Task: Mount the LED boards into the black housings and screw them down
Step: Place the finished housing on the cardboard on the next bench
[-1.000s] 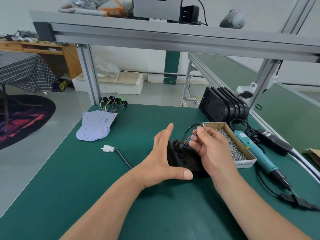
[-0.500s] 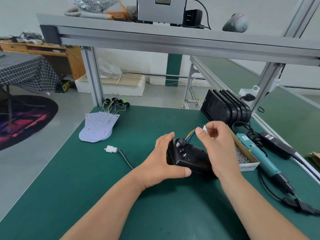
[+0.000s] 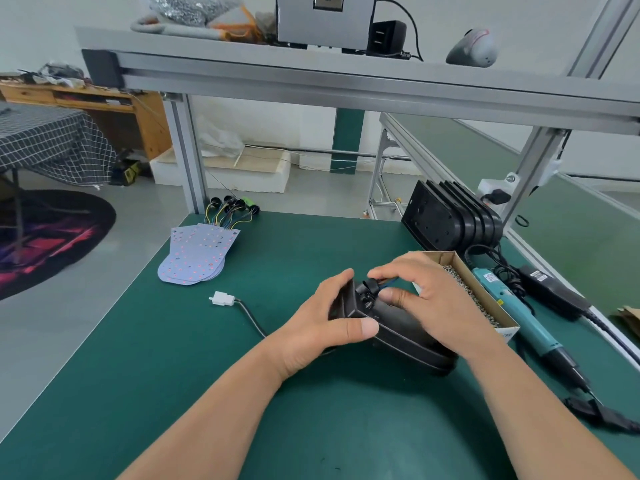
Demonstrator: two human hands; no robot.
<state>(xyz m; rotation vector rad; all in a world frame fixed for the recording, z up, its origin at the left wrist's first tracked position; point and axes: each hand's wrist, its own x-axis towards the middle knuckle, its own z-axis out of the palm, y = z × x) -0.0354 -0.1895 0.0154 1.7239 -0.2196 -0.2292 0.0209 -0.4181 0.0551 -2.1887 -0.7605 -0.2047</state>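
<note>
Near side: green surface (image 3: 173, 393) open under both forearms, so that's where to swing the part.

Black housing (image 3: 412, 341) lies tilted on the surface at centre. Left hand (image 3: 322, 320) clamps its left end, thumb on the near edge and fingers behind it. Right hand (image 3: 440, 303) has a narrow fingertip grip pinching the wire bundle (image 3: 384, 282) at the black gland on that end.

Step looks like seating the lead through the housing. Advice: hold the housing firm with the left grip and feed the wires straight. Don't kink them at the gland.

Right side is tight. Screw box (image 3: 498, 317) sits just behind the right hand, electric screwdriver (image 3: 533, 330) and its cable just beyond it. A careless elbow could tip the screws.

On the left, the white connector (image 3: 223, 298) and its lead lie near the left wrist. Avoid snagging them.

Farther out, LED boards (image 3: 197, 254) are stacked far left, near the back edge. Spare housings (image 3: 450, 220) stand far right, by the frame post.
</note>
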